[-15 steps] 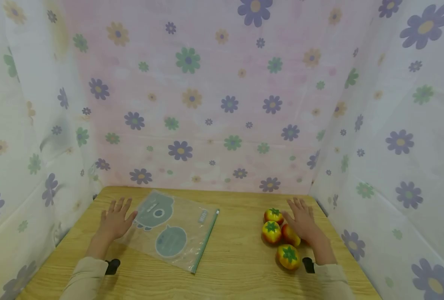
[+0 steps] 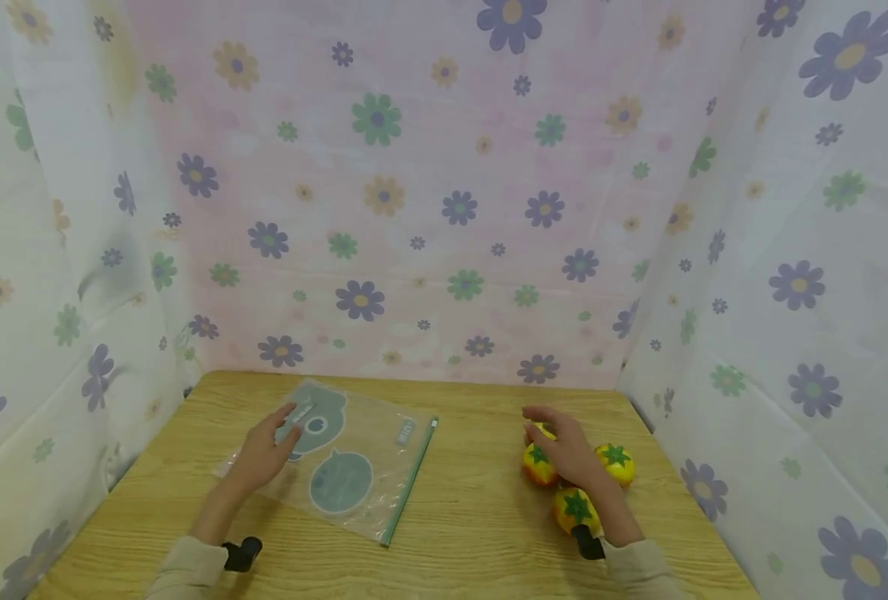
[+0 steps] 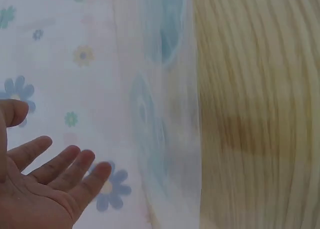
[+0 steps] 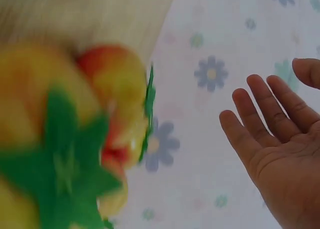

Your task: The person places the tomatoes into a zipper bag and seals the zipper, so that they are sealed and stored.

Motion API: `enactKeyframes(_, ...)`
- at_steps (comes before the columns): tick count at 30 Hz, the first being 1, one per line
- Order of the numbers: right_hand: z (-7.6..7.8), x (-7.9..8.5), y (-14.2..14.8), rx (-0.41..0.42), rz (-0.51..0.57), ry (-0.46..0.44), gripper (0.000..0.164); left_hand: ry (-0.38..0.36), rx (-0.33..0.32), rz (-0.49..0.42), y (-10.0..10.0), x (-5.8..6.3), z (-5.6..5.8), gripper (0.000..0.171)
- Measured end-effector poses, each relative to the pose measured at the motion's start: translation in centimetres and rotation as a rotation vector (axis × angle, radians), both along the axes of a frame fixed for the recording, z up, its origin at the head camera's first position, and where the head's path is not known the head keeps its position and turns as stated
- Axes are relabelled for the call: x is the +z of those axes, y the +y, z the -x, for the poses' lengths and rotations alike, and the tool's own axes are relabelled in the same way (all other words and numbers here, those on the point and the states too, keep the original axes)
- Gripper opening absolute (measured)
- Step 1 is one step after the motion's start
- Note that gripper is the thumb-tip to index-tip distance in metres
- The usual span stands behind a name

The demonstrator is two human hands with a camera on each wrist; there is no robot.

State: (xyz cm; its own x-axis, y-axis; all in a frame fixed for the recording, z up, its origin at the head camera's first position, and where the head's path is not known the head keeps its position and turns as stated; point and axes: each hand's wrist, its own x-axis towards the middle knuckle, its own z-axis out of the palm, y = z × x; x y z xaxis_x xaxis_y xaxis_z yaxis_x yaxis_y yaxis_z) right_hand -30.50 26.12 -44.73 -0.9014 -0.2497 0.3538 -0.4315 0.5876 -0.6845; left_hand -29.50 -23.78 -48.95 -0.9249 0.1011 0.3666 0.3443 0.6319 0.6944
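A clear plastic zip bag (image 2: 391, 458) with blue-green cartoon prints and a green slider strip lies flat on the wooden table. Over its left part hovers my left hand (image 2: 262, 454), fingers extended and holding nothing; whether it touches the bag is unclear in the head view, while the left wrist view shows the palm (image 3: 45, 199) apart from it. Several toy fruits, yellow-red with green star-shaped leaves, are clustered on the right; the front fruit (image 2: 573, 504) and the right fruit (image 2: 615, 464) show best. Above them is my right hand (image 2: 570, 454), loosely spread, partly hiding the cluster.
The wooden table (image 2: 474, 533) stands against a flowered cloth backdrop (image 2: 429, 167). Similar cloth walls close off the left and right sides. Each wrist carries a small black camera mount.
My left hand has moved rightward from beside the bag to over its left part. My right hand has shifted left over the fruits, uncovering the right fruit and hiding a middle one.
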Motion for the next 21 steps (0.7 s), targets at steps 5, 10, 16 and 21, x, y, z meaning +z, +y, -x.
enactKeyframes(5, -0.9, -1.0, -2.8, 0.092, 0.092, -0.119, 0.033, -0.04, 0.001, -0.164, 2.4, -0.7, 0.0, 0.044)
enactKeyframes(10, -1.0, -2.9, -4.8, 0.24, 0.261, -0.37, 0.042, -0.102, -0.013, -0.282, 4.9, -1.9, 0.0, 0.041)
enactKeyframes(16, -1.2, -4.5, -6.9, 0.34, 0.414, -0.689, 0.057, -0.181, -0.045, -0.45, 8.5, -3.2, -0.5, 0.036)
enactKeyframes(21, -0.9, -5.7, -8.5, 0.348, 0.487, -0.719, 0.058, -0.19, -0.087, -0.484, 11.3, -3.4, -0.7, 0.033)
